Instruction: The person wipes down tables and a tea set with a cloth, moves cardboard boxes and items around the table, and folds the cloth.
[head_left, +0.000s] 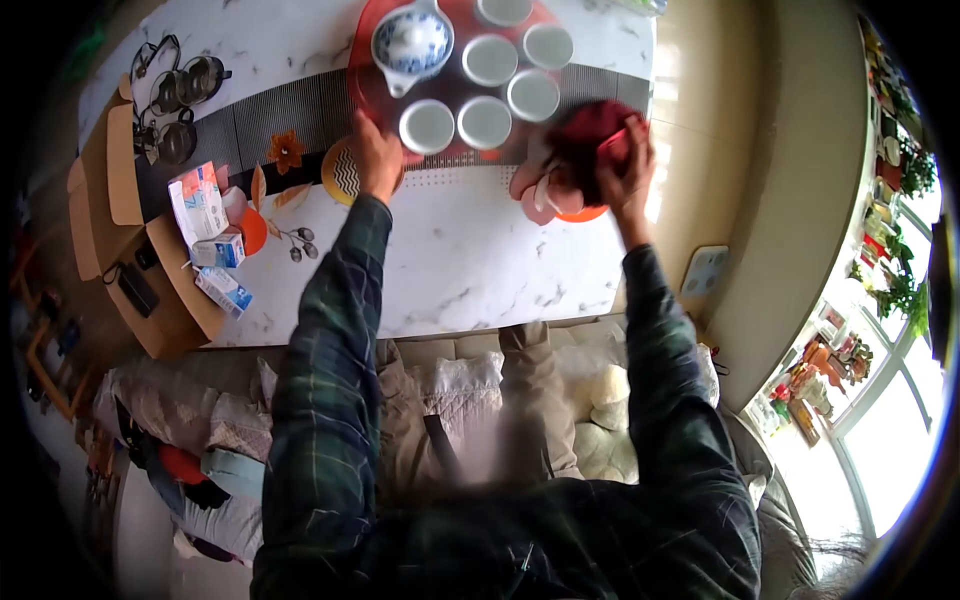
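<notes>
My left hand [378,158] grips the near left edge of a round red tray [368,78]. The tray bears a blue-and-white lidded teapot [412,42] and several white cups [484,122], all upright. In my right hand [632,180] is a dark red, soft-looking bundle, probably a cloth [585,135], blurred by motion. Just beside and below the bundle, a pinkish flower-shaped item [545,195] and an orange piece [583,214] lie on the table; the bundle and my hand partly cover them.
The marble-patterned table [450,260] has a dark runner [290,110] across it. At the left stand an open cardboard box [180,290], small cartons [200,205] and dark glass pots [190,85]. A sofa [230,410] is behind me; a windowsill with plants [900,290] is to the right.
</notes>
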